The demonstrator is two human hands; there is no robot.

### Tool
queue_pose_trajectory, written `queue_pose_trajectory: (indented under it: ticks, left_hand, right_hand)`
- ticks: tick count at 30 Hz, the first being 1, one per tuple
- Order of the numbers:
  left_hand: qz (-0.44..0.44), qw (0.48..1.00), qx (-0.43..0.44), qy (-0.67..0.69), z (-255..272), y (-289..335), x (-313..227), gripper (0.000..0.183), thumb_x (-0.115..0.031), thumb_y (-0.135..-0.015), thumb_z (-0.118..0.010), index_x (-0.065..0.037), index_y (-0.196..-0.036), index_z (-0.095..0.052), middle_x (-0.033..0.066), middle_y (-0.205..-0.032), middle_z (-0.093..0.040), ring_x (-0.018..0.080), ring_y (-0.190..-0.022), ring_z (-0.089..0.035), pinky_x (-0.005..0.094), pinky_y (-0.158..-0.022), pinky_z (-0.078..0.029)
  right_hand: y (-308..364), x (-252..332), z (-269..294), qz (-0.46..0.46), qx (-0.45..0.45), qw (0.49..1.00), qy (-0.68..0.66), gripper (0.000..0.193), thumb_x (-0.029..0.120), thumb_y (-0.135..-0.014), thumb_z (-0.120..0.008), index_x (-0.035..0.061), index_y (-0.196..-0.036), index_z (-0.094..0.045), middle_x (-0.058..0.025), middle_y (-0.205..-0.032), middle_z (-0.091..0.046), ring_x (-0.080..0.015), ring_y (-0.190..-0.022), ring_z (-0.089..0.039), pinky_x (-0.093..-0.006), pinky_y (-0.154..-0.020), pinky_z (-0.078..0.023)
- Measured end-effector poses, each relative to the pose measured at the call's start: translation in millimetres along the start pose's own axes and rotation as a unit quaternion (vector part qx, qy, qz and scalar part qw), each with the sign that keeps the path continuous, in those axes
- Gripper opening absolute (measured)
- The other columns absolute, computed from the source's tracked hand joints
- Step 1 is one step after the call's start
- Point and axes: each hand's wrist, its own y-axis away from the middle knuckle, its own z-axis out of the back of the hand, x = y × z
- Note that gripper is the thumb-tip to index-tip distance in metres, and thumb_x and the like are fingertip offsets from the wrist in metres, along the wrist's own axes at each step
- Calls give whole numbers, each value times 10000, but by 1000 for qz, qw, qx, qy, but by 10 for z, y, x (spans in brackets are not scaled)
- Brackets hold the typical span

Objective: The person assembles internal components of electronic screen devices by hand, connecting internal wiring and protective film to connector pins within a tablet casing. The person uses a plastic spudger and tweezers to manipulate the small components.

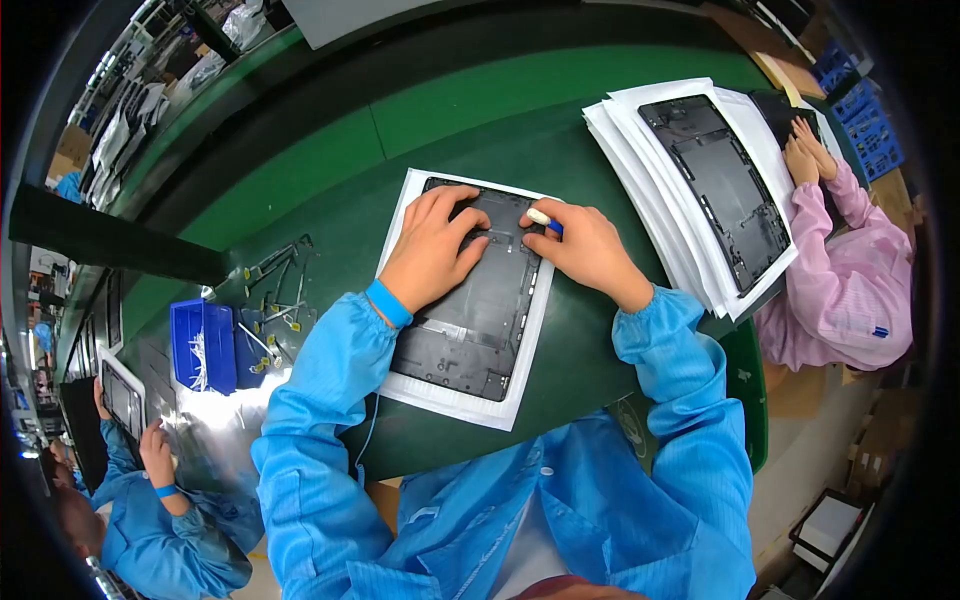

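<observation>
Meanwhile, the left hand [432, 250] presses flat on a black panel [470, 320] while the right hand [585, 250] grips a small white tool [540, 217] at the panel's far edge.

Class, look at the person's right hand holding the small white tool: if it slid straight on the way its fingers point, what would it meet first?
The right hand points left, toward the left hand resting on the same dark panel. It would probably meet those fingers first; heights are hard to judge.

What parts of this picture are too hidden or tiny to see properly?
Head view:
- Top of the black panel: covered by the left hand and right hand.
- White-and-blue tool: mostly hidden in the right hand's grip.
- Bits in the blue bin: too small.
- Stack of white sheets: lower sheets hidden.
</observation>
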Motion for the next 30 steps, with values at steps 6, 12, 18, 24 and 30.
queue_pose_trajectory:
  ticks: [6, 12, 18, 24, 30]
  left_hand:
    - [-4, 1000, 16, 14, 28, -110, 21, 219, -144, -803, -684, -71, -980, -578, 145, -1294, -488, 345, -1227, -426, 432, -1028, -327]
    - [-5, 996, 85, 0, 42, -210, 82, 210, -139, -807, -672, -63, -961, -551, 155, -1355, -435, 363, -1249, -391, 437, -1046, -319]
    - [2, 988, 153, -14, 81, -303, 68, 211, -167, -822, -668, -50, -965, -565, 154, -1376, -407, 372, -1266, -353, 467, -1060, -294]
    - [27, 972, 232, -38, 149, -419, 33, 203, -192, -826, -677, -74, -953, -571, 138, -1391, -378, 367, -1266, -325, 470, -1062, -271]
    - [47, 955, 288, -58, 195, -540, -6, 209, -186, -821, -695, -105, -930, -536, 122, -1401, -358, 366, -1259, -320, 467, -1053, -293]
  right_hand:
    - [-2, -18, -35, 20, -29, 999, 19, 231, 257, -788, -690, 167, -999, -657, -85, -769, -674, -327, -730, -657, -427, -635, -509]
    - [19, -27, -55, 28, -47, 998, 22, 217, 257, -799, -678, 170, -997, -652, -90, -766, -677, -338, -731, -656, -443, -631, -507]
    - [30, -32, -69, 26, -47, 998, 24, 211, 257, -806, -670, 169, -997, -650, -91, -773, -679, -344, -734, -655, -447, -629, -505]
    - [32, -57, -91, 29, -55, 998, 21, 230, 275, -808, -684, 166, -1008, -653, -85, -740, -647, -319, -698, -636, -410, -600, -474]
    - [29, -74, -100, 40, -64, 997, 23, 222, 274, -812, -681, 166, -1004, -652, -80, -723, -642, -317, -682, -631, -411, -591, -469]
